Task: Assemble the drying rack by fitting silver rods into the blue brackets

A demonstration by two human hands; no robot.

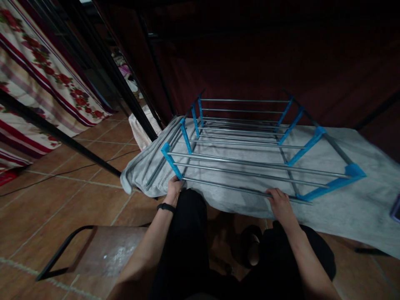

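A partly assembled shoe rack (237, 160) of thin metal tubes and blue plastic brackets lies on a grey cloth in front of me. My left hand (173, 191) grips its near left corner, at the foot of a blue bracket (171, 161); some of its fingers are hidden. My right hand (280, 203) is closed around the near metal tube (215, 186), a little left of the right blue bracket (331, 185). This tube's right end sticks out past the bracket.
Loose metal tubes (161, 164) lie at the left on the grey cloth (350, 212). Black metal posts (125, 83) rise at the left. A low brown seat (109, 254) stands on the tiled floor. A dark phone-like object (396, 208) lies at the right edge.
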